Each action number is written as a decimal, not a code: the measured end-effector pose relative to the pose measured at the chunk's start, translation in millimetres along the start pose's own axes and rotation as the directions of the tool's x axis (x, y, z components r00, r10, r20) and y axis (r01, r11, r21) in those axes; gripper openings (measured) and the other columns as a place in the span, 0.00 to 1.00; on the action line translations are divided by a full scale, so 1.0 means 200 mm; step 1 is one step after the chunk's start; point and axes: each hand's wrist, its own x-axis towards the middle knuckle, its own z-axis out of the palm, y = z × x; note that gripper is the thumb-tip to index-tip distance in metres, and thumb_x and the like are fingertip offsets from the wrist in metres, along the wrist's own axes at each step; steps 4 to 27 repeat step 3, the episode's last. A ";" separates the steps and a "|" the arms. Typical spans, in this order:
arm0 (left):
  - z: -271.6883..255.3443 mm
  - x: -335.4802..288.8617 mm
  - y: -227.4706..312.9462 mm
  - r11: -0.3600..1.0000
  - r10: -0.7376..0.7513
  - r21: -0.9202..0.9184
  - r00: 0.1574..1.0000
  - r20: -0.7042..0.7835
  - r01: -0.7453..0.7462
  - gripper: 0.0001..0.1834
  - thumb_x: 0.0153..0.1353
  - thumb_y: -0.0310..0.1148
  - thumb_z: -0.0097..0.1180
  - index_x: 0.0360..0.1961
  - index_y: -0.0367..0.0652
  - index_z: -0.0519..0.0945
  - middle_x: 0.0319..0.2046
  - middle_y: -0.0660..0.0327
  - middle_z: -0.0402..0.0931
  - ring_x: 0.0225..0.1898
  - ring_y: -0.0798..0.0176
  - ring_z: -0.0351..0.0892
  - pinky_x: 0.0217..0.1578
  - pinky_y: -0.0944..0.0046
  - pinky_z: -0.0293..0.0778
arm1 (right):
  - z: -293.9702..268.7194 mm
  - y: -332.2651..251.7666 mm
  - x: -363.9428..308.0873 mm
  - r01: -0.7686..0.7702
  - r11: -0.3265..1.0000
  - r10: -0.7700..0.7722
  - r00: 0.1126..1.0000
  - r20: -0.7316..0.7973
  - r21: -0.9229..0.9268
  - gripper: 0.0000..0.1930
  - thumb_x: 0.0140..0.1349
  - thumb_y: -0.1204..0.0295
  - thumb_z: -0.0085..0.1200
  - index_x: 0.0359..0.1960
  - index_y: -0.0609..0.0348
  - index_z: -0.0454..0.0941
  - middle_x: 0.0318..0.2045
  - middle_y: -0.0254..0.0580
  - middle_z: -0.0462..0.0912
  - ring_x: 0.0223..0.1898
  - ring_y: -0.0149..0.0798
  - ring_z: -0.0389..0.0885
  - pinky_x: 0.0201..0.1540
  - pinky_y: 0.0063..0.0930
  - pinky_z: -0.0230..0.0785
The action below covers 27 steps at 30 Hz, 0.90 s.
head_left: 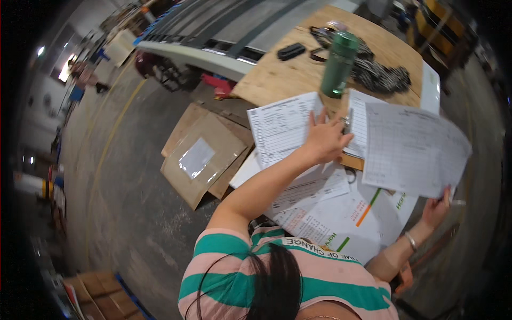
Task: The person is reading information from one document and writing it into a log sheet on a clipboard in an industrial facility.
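My left hand (326, 140) lies with its fingers spread on the right edge of a printed form (280, 125), beside the clip of a clipboard (353, 161). Clamped on that board is a stack of white sheets (358, 120). My right hand (437, 209) pinches the lower right corner of a large printed sheet (413, 146), which is lifted and bends up off the board. A thin pale stick, perhaps a pen, juts from beside my right fingers. More forms (314, 188) lie under my left forearm, over a white printed board (381, 224).
On the wooden table (277, 74) stand a green bottle (340, 64), a black case (291, 51) and a patterned cloth bundle (381, 74). Flattened brown cardboard (205, 152) rests at the table's left. Behind is a slatted metal frame (213, 26). A person (85, 74) is far left.
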 end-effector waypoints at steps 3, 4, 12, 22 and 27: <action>-0.13 -0.02 -0.04 0.924 0.029 -0.382 1.000 -0.001 -0.027 0.25 0.56 0.51 0.43 0.49 0.46 0.69 0.56 0.56 0.60 0.62 0.41 0.43 0.57 0.35 0.33 | 0.28 -0.08 -0.24 0.001 0.996 -0.038 0.905 0.423 0.089 0.36 0.58 0.57 0.47 0.60 0.67 0.45 0.57 0.48 0.59 0.57 0.45 0.61 0.59 0.36 0.55; -0.13 -0.02 -0.04 0.924 0.029 -0.382 1.000 -0.001 -0.027 0.25 0.56 0.51 0.43 0.49 0.46 0.69 0.56 0.56 0.60 0.62 0.41 0.43 0.57 0.35 0.33 | 0.28 -0.08 -0.24 0.001 0.996 -0.038 0.905 0.423 0.089 0.36 0.58 0.57 0.47 0.60 0.67 0.45 0.57 0.48 0.59 0.57 0.45 0.61 0.59 0.36 0.55; -0.13 -0.02 -0.04 0.924 0.029 -0.382 1.000 -0.001 -0.027 0.25 0.56 0.51 0.43 0.49 0.46 0.69 0.56 0.56 0.60 0.62 0.41 0.43 0.57 0.35 0.33 | 0.28 -0.08 -0.24 0.001 0.996 -0.038 0.905 0.423 0.089 0.36 0.58 0.57 0.47 0.60 0.67 0.45 0.57 0.48 0.59 0.57 0.45 0.61 0.59 0.36 0.55; -0.13 -0.02 -0.04 0.924 0.029 -0.382 1.000 -0.001 -0.027 0.25 0.56 0.51 0.43 0.49 0.46 0.69 0.56 0.56 0.60 0.62 0.41 0.43 0.57 0.35 0.33 | 0.28 -0.08 -0.24 0.001 0.996 -0.038 0.905 0.423 0.089 0.36 0.58 0.57 0.47 0.60 0.67 0.45 0.57 0.48 0.59 0.57 0.45 0.61 0.59 0.36 0.55; -0.13 -0.02 -0.04 0.924 0.029 -0.382 1.000 -0.001 -0.027 0.25 0.56 0.51 0.43 0.49 0.46 0.69 0.56 0.56 0.60 0.62 0.41 0.43 0.57 0.35 0.33 | 0.28 -0.08 -0.24 0.001 0.996 -0.038 0.905 0.423 0.089 0.36 0.58 0.57 0.47 0.60 0.67 0.45 0.57 0.48 0.59 0.57 0.45 0.61 0.59 0.36 0.55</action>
